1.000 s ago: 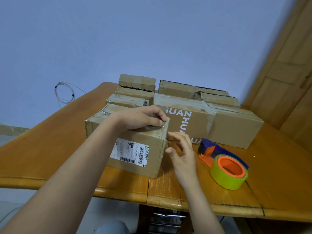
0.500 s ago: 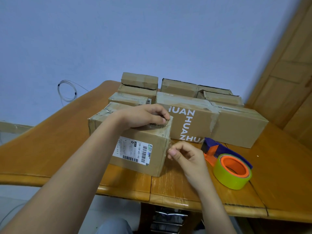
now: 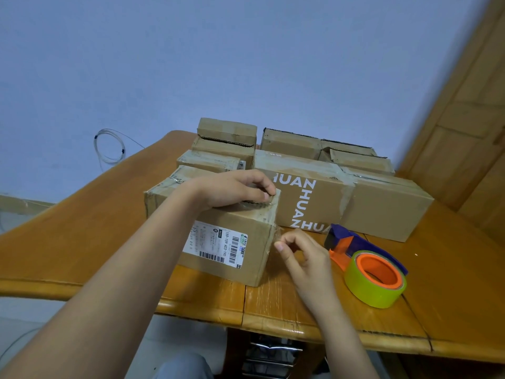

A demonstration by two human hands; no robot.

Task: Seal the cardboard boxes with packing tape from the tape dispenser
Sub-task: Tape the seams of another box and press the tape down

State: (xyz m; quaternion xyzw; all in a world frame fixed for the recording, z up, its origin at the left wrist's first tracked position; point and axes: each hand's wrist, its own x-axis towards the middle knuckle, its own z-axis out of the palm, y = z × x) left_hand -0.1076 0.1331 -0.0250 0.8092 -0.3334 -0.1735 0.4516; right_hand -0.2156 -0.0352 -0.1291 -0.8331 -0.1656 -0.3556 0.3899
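The left hand (image 3: pixel 232 191) is pressing flat on the nearest cardboard box (image 3: pixel 218 228) at the desk (image 3: pixel 82 242) edge to steady it, while the right hand (image 3: pixel 303 255) is pinching what looks like clear tape at its corner, the tape dispenser (image 3: pixel 366 266) lying idle just beside.

Left hand (image 3: pixel 232 188): palm down, fingers curled, forearm reaching forward.
Right hand (image 3: pixel 303 255): thumb and forefinger pinched, lower.

You face a plain pale blue wall (image 3: pixel 246 64), evenly lit, no shadows of note. Your wooden table (image 3: pixel 82 236) is orange-brown, glossy, with a curved edge and a seam in the top. A wooden panelled door (image 3: pixel 470 110) stands at right. A coil of thin white cable (image 3: pixel 109 146) hangs on the wall at left
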